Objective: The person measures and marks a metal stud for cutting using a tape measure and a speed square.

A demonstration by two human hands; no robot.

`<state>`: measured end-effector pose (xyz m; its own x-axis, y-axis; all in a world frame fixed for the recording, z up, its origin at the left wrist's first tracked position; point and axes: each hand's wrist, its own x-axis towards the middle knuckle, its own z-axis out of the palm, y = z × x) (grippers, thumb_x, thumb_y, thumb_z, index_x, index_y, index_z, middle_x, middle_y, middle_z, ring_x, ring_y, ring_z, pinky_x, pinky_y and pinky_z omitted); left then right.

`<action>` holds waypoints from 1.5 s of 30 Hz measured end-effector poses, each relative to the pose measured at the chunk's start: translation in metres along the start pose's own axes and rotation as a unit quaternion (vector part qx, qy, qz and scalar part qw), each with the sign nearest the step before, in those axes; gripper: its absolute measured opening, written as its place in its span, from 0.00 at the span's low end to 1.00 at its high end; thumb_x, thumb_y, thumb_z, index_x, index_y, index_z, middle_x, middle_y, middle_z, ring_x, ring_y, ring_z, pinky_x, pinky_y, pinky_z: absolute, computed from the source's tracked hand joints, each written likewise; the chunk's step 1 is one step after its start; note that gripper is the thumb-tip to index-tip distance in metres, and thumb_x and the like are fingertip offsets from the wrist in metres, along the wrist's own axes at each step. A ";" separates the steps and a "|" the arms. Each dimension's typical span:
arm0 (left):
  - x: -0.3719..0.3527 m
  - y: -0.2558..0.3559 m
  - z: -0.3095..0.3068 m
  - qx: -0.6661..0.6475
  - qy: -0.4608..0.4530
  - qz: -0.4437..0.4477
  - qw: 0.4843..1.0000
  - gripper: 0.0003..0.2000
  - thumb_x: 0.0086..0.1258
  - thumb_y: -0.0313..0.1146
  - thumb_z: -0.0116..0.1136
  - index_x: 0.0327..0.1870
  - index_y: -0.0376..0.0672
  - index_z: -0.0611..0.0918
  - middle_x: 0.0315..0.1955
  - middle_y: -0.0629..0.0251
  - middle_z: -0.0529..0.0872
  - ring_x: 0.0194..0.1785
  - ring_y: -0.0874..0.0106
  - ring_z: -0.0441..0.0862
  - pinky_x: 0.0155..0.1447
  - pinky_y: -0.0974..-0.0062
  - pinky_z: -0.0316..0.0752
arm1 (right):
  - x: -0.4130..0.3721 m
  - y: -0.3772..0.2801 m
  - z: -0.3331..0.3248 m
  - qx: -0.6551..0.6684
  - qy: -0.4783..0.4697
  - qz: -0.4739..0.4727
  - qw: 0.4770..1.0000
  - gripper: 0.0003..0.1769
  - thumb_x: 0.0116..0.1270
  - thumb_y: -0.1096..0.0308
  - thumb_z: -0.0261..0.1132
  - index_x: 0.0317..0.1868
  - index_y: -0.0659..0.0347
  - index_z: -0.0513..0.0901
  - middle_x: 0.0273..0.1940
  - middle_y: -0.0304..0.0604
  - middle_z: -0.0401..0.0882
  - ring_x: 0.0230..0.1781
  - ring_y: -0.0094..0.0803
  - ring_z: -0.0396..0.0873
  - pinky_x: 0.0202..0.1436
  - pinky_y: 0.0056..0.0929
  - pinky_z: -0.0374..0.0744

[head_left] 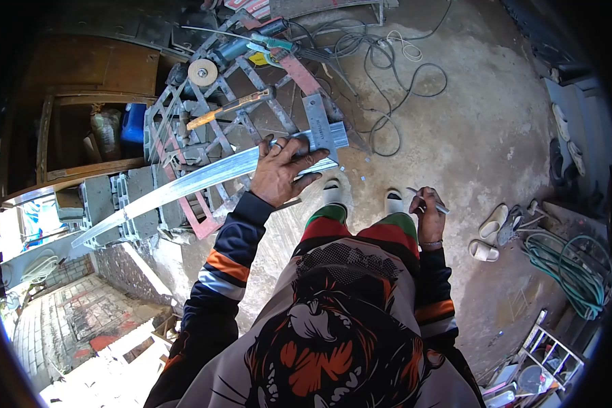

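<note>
My left hand (282, 166) lies over a long shiny metal bar (204, 175), its fingers curled over the far edge and the thumb along the near side. Against the bar's right end sits a flat steel square (317, 126), its blade crossing the metal and my fingertips right at it. The bar rests on a metal lattice frame (245, 75) and runs off to the lower left. Beside my right leg, my right hand (428, 212) is closed around a thin grey pen-like stick (442, 209), whose kind does not show.
A hammer (231, 109) with a yellow-orange handle and an angle grinder with a round disc (202, 72) lie on the frame. Black cable (387, 102) coils over the concrete floor. Grey blocks (136, 200) stand at left. Sandals (489, 231) and a green hose (564, 265) lie at right.
</note>
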<state>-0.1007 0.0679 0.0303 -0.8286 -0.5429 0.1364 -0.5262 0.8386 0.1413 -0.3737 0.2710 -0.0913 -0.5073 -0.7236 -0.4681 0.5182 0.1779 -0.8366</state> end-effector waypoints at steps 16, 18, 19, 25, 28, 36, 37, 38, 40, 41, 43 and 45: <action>0.004 0.004 -0.004 -0.049 0.009 -0.024 0.998 0.24 0.55 0.43 0.72 0.57 0.63 0.85 0.56 0.73 0.76 0.62 0.64 0.68 0.67 0.55 0.59 | -0.006 -0.024 0.060 -0.085 -0.116 -0.061 0.988 0.06 0.75 0.70 0.58 0.44 0.66 0.77 0.27 0.40 0.80 0.28 0.22 0.77 0.35 0.21 0.76; 0.001 0.004 -0.001 -0.034 0.012 -0.018 0.999 0.25 0.55 0.42 0.72 0.58 0.63 0.85 0.55 0.74 0.76 0.64 0.63 0.68 0.68 0.52 0.58 | -0.005 -0.022 0.066 -0.072 -0.143 -0.060 0.985 0.06 0.75 0.71 0.58 0.44 0.66 0.77 0.28 0.41 0.80 0.28 0.22 0.78 0.35 0.21 0.77; 0.001 0.004 0.001 -0.035 0.013 -0.018 0.999 0.25 0.55 0.42 0.72 0.58 0.63 0.85 0.55 0.74 0.76 0.64 0.63 0.68 0.68 0.52 0.58 | -0.004 -0.022 0.067 -0.073 -0.143 -0.060 0.985 0.06 0.75 0.71 0.58 0.44 0.66 0.77 0.28 0.41 0.80 0.28 0.22 0.78 0.35 0.21 0.77; -0.003 0.004 0.004 -0.013 0.001 -0.022 1.000 0.27 0.56 0.43 0.72 0.60 0.64 0.83 0.54 0.73 0.76 0.65 0.64 0.67 0.71 0.45 0.54 | -0.006 -0.020 0.066 -0.088 -0.164 -0.058 0.981 0.06 0.76 0.72 0.57 0.45 0.66 0.77 0.29 0.40 0.80 0.28 0.21 0.78 0.35 0.21 0.77; -0.002 0.003 0.004 -0.020 -0.002 -0.021 1.000 0.27 0.56 0.44 0.71 0.61 0.65 0.82 0.54 0.73 0.76 0.66 0.64 0.67 0.72 0.45 0.53 | -0.004 -0.019 0.065 -0.094 -0.161 -0.052 0.981 0.06 0.76 0.72 0.57 0.45 0.65 0.77 0.29 0.40 0.80 0.29 0.21 0.78 0.35 0.21 0.77; -0.001 0.003 0.003 -0.015 -0.009 -0.023 1.000 0.26 0.57 0.45 0.71 0.61 0.65 0.83 0.55 0.74 0.76 0.67 0.64 0.67 0.72 0.45 0.54 | -0.003 -0.024 0.070 -0.090 -0.155 -0.058 0.982 0.06 0.75 0.69 0.59 0.44 0.64 0.79 0.28 0.38 0.80 0.28 0.19 0.76 0.35 0.20 0.76; -0.001 0.004 0.002 -0.014 -0.009 -0.024 1.000 0.26 0.57 0.45 0.71 0.61 0.65 0.83 0.55 0.74 0.76 0.67 0.64 0.67 0.72 0.45 0.54 | -0.003 -0.026 0.072 -0.090 -0.156 -0.058 0.982 0.06 0.75 0.69 0.59 0.44 0.64 0.79 0.28 0.38 0.80 0.28 0.19 0.76 0.35 0.20 0.76; 0.000 0.003 0.002 -0.025 -0.011 -0.027 0.999 0.25 0.56 0.44 0.72 0.59 0.65 0.83 0.57 0.75 0.76 0.68 0.64 0.67 0.71 0.44 0.55 | -0.003 -0.029 0.075 -0.095 -0.164 -0.058 0.980 0.06 0.75 0.70 0.58 0.44 0.65 0.78 0.29 0.39 0.80 0.29 0.20 0.77 0.35 0.20 0.76; 0.004 0.004 -0.001 -0.035 -0.011 -0.030 0.999 0.25 0.55 0.42 0.72 0.58 0.64 0.84 0.59 0.75 0.76 0.69 0.64 0.66 0.71 0.44 0.55 | -0.003 -0.035 0.084 -0.100 -0.174 -0.060 0.978 0.05 0.76 0.72 0.57 0.45 0.65 0.77 0.29 0.39 0.80 0.30 0.21 0.78 0.36 0.21 0.77; 0.006 0.004 -0.003 -0.041 -0.018 -0.036 0.998 0.25 0.54 0.41 0.73 0.57 0.64 0.85 0.61 0.77 0.75 0.70 0.64 0.66 0.70 0.45 0.56 | -0.003 -0.039 0.091 -0.096 -0.180 -0.080 0.976 0.05 0.76 0.72 0.57 0.44 0.65 0.77 0.29 0.38 0.79 0.30 0.20 0.77 0.35 0.21 0.76; 0.007 0.004 -0.004 -0.048 -0.023 -0.044 0.998 0.24 0.53 0.40 0.74 0.55 0.64 0.85 0.63 0.78 0.75 0.70 0.64 0.66 0.69 0.45 0.57 | -0.002 -0.050 0.108 -0.095 -0.188 -0.102 0.972 0.05 0.76 0.72 0.58 0.44 0.65 0.77 0.29 0.37 0.79 0.29 0.20 0.76 0.35 0.20 0.75; 0.008 0.004 -0.003 -0.054 -0.031 -0.052 0.997 0.24 0.50 0.39 0.75 0.53 0.64 0.86 0.65 0.79 0.74 0.71 0.65 0.68 0.69 0.46 0.58 | 0.002 -0.063 0.127 -0.123 -0.197 -0.167 0.958 0.05 0.75 0.72 0.58 0.43 0.65 0.77 0.29 0.35 0.76 0.30 0.18 0.74 0.35 0.19 0.73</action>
<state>-0.1083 0.0666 0.0350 -0.7831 -0.6195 0.0552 -0.5886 0.7669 0.2558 -0.3202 0.1741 -0.0032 -0.2931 -0.9543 -0.0587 0.1691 0.0087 -0.9856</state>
